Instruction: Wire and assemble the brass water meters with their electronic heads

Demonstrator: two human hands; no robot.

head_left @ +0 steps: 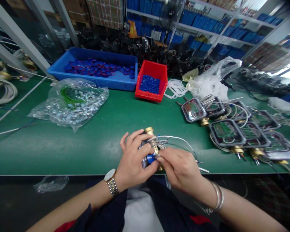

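My left hand [136, 156] is curled over a meter with a brass pipe body [149, 130], gripping it near the bench's front edge. A blue round part [150, 158] shows on the meter between my left thumb and forefinger. My right hand [182, 164] is closed in a pinch right beside that blue part, its fingertips touching a small greyish piece that is too hidden to name. Grey and white cables [176, 138] run out from the meter above my right hand. Most of the meter's case is covered by my left hand.
On the green bench [116, 119] stand a blue tray [125, 84] of blue discs and a red bin [148, 96] of small blue parts. A plastic bag [83, 112] of connectors and green wires lies left. Several clear-lidded meters [227, 132] sit right, near white gaskets [176, 88].
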